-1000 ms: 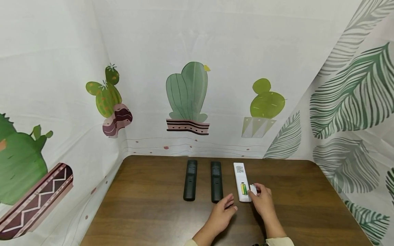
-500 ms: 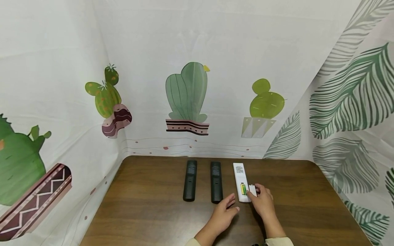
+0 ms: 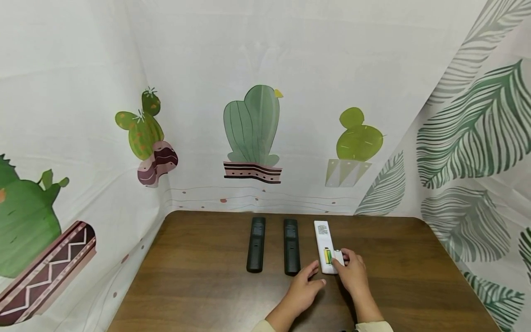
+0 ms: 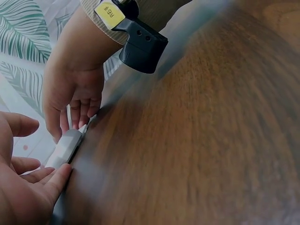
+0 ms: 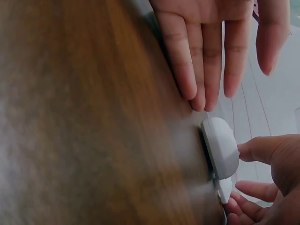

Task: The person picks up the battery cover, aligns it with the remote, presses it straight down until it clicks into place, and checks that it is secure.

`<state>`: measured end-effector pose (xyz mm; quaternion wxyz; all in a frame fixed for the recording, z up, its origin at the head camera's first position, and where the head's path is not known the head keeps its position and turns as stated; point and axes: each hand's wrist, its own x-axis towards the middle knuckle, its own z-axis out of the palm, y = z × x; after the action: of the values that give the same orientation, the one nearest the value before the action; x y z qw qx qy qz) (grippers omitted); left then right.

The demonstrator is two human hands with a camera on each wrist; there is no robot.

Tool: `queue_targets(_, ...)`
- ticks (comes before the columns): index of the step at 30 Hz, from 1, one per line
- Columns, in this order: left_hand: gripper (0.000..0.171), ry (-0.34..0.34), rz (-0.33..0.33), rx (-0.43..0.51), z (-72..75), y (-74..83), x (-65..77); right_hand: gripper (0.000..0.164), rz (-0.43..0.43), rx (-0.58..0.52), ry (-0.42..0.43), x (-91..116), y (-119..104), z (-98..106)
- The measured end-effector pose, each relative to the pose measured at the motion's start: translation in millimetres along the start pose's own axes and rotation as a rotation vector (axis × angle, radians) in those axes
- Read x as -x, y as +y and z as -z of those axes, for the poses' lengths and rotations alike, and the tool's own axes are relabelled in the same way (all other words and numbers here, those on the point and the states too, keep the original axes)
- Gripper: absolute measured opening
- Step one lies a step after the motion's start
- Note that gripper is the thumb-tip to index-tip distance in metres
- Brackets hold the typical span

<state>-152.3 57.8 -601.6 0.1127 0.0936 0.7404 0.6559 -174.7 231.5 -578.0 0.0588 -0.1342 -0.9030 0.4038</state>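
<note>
I see the white remote (image 3: 323, 236) lying on the table (image 3: 191, 286), low and right of centre in the head view, its far end reaching up the frame past both hands and its near end between them, with yellow-and-green batteries (image 3: 328, 256) showing in the uncovered compartment. On my right side the right hand (image 3: 353, 273) pinches a small white cover (image 3: 338, 256) between thumb and fingers at the remote's right edge. The left hand (image 3: 302, 291) holds nothing, its fingers loosely extended just beside the near end, though I cannot tell whether they touch it.
</note>
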Motion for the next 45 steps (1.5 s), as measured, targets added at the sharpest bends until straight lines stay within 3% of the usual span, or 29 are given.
queue_targets(12, 0.061, 0.017, 0.034, -0.026, -5.5, 2.6, -7.0, 0.054, 0.012, 0.005, 0.016, -1.2, 1.9, -2.5)
queue_targets(34, 0.059, 0.009, 0.014, -0.153, -8.3, 7.2, -12.2, 0.044, 0.042, -0.014, 0.009, 1.3, 1.2, -2.9)
queue_targets(45, 0.057, 0.017, 0.008, -0.100, -10.9, 10.0, -14.2, 0.041, 0.051, -0.005, 0.024, 0.6, 1.2, -5.4)
